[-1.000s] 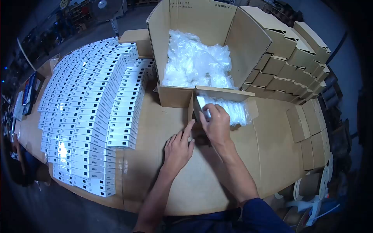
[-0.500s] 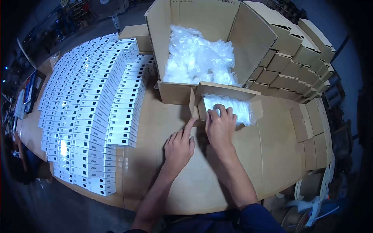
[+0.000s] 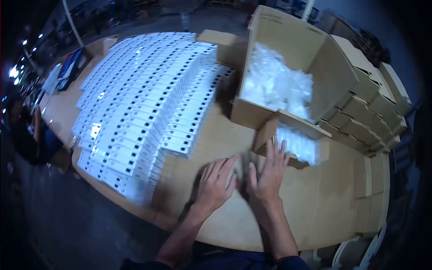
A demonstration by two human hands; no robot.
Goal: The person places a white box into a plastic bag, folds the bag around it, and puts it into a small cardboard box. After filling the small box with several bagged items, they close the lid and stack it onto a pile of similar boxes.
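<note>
My right hand (image 3: pixel 268 177) has its fingers stretched out, their tips at the near edge of a small open cardboard box (image 3: pixel 265 134). A row of clear plastic-wrapped pieces (image 3: pixel 298 145) fills that box; their kind does not show through the wrap. Left of it, my left hand (image 3: pixel 216 183) hovers low over the cardboard-covered table (image 3: pixel 225 216), fingers apart and nothing in them. Right behind the small box stands a large open carton (image 3: pixel 335 60) holding a heap of clear plastic bags (image 3: pixel 276 81).
Long rows of stacked white boxes (image 3: pixel 135 103) with dark square marks cover the table's left side. Brown cartons (image 3: pixel 371 96) are piled at the right, with flat cardboard (image 3: pixel 371 175) nearer. Another person (image 3: pixel 33 130) is beyond the left edge. Reels (image 3: pixel 348 254) stand below at lower right.
The view has swung left, so everything sits further right. My right hand has come off the wrapped pieces to the box's near edge, and my left hand has left the box's corner.
</note>
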